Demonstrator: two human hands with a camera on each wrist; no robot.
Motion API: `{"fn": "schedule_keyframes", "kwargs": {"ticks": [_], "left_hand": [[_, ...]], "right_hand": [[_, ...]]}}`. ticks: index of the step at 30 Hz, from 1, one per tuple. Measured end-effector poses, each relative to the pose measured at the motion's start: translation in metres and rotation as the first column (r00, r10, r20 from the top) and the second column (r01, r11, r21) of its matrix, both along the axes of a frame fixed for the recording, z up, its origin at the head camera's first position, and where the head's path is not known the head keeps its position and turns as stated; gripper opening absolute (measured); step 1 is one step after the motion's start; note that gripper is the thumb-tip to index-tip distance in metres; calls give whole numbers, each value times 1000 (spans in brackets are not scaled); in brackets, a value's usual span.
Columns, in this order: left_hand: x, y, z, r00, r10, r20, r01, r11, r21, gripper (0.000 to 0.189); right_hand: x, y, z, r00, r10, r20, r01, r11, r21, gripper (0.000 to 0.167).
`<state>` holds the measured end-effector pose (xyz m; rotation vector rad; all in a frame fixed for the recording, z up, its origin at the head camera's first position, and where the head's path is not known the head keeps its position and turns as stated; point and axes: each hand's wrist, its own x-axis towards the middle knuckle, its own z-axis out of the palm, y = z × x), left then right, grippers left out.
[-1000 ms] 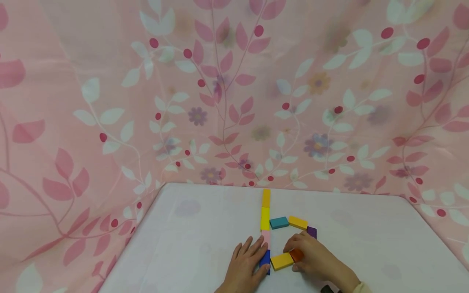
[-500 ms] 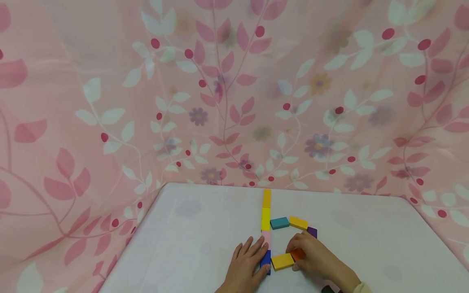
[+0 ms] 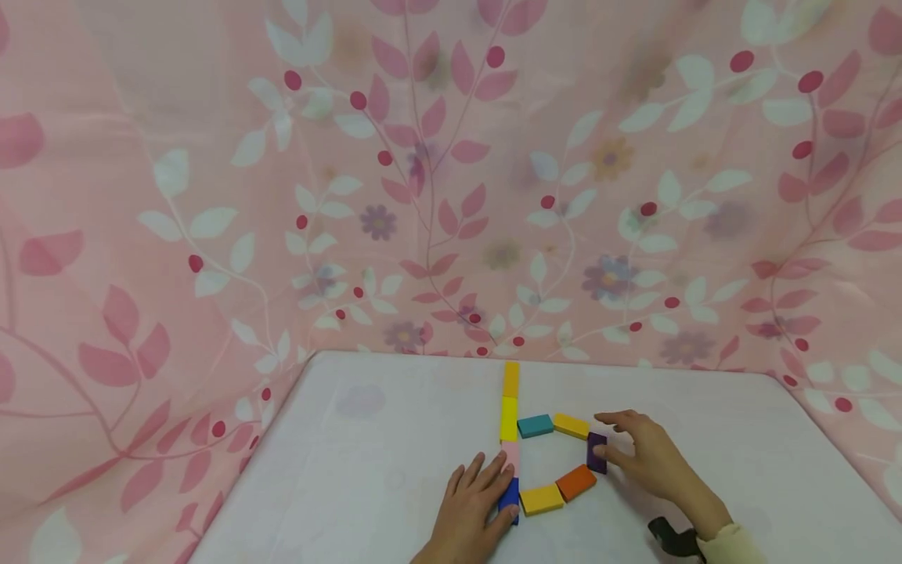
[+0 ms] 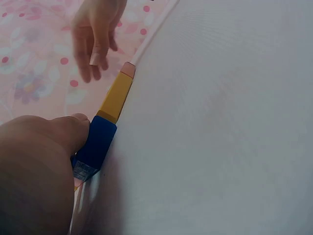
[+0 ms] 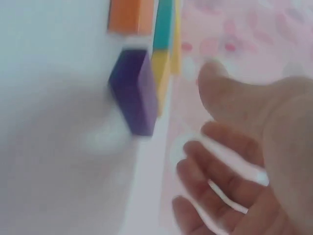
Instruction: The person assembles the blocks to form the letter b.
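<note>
My left hand (image 3: pixel 468 505) lies with fingers straight over the pink block (image 3: pixel 512 453) and the blue block (image 3: pixel 513 495), both in an upright row. In the left wrist view the thumb presses along the side of the blue block (image 4: pixel 101 139). My right hand (image 3: pixel 648 462) hovers around the purple block (image 3: pixel 597 465), thumb and fingers spread; the thumb overlaps the block in the head view. From the right wrist view, the purple block (image 5: pixel 132 90) stands apart from the fingers. An orange block (image 3: pixel 576 482) and a yellow block (image 3: pixel 541 499) curve toward the blue one.
Above the pink block, the row continues with a bright yellow block (image 3: pixel 509 419) and an amber block (image 3: pixel 511 379). A teal block (image 3: pixel 535 426) and another yellow block (image 3: pixel 571 425) form the upper curve. The white table (image 3: pixel 380 446) meets a pink floral curtain (image 3: pixel 451 196).
My right hand has let go of the orange block and moved up and right to the purple block, fingers now spread. The left hand has stayed in place.
</note>
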<state>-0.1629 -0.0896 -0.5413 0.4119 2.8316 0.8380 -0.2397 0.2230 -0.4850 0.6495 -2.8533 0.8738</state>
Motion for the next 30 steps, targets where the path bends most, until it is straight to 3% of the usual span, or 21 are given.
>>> {"fn": "schedule_keyframes", "kwargs": {"ticks": [3, 9, 30], "left_hand": [[0, -1, 2, 1000, 5, 4, -5, 1000, 3, 63], [0, -2, 3, 1000, 5, -19, -5, 1000, 8, 63], [2, 1, 0, 999, 10, -42, -10, 1000, 6, 63]], "right_hand": [[-6, 10, -7, 998, -55, 18, 55, 998, -14, 49], [-11, 8, -17, 989, -71, 128, 75, 997, -26, 50], [-7, 3, -18, 990, -73, 123, 74, 997, 2, 42]]}}
